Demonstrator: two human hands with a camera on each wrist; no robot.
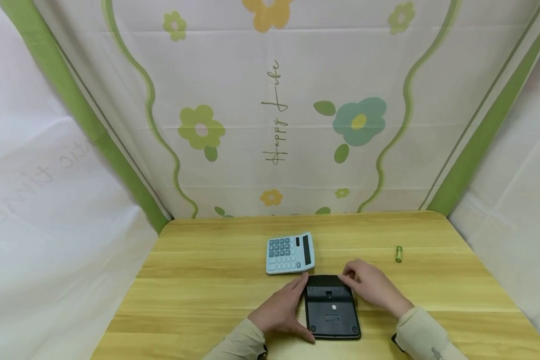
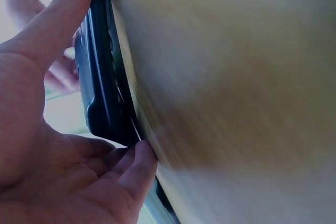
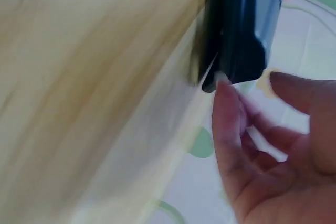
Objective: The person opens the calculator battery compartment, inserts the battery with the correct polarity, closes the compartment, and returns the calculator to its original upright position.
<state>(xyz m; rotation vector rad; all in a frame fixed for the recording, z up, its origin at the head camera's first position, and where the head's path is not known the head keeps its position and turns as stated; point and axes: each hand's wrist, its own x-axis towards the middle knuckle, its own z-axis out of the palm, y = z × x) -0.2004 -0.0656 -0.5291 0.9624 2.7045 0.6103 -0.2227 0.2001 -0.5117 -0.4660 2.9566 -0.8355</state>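
A black calculator (image 1: 337,325) lies face down in front of me, its back with round feet and a small white sticker facing up. My left hand (image 1: 284,309) holds it along the left side, thumb at the near corner and fingertips at the far corner. At the far right corner is my right hand (image 1: 372,284). In the right wrist view a fingertip (image 3: 222,80) touches the edge of the black calculator (image 3: 247,51), while the thumb stands a little apart from it. Just beyond the far edge sits a light blue calculator (image 1: 279,265), keys up.
A green battery (image 1: 398,254) lies to the right on the wooden table (image 1: 198,290). White cloth with green bands and printed flowers (image 1: 359,121) hangs behind the table's far edge and along both sides.
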